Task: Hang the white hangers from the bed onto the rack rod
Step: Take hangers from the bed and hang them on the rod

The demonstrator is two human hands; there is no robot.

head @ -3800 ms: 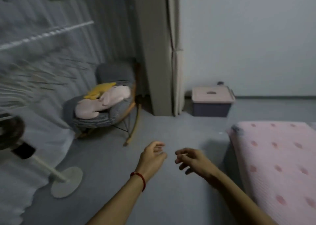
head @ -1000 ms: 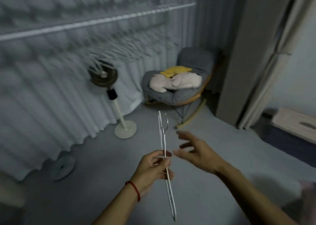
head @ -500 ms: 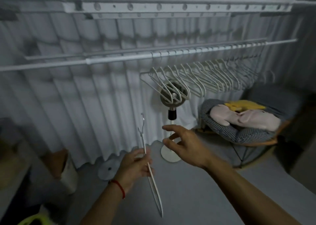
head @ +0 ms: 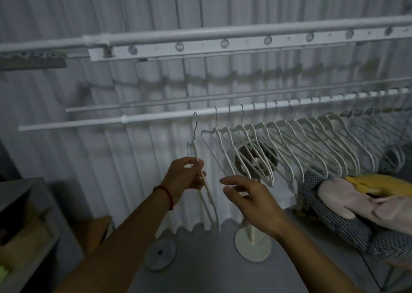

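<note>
My left hand (head: 186, 176) grips a white hanger (head: 206, 194) by its upper part, edge-on to me. Its metal hook (head: 195, 124) reaches up to the white rack rod (head: 156, 117), just left of the row. Whether the hook is over the rod I cannot tell. Several white hangers (head: 289, 143) hang along the rod to the right. My right hand (head: 247, 195) hovers beside the held hanger with loose fingers and holds nothing. The bed is out of view.
A standing fan (head: 255, 161) on a round base (head: 253, 244) stands behind the hanging row. At the right a striped chair (head: 347, 232) carries a pink and a yellow soft toy (head: 376, 183). Pleated curtains (head: 66, 159) back the rack; a shelf (head: 24, 214) stands at left.
My left hand has raised the hanger from waist height up to the rod. I have stepped closer to the rack, and my right hand stays beside the hanger.
</note>
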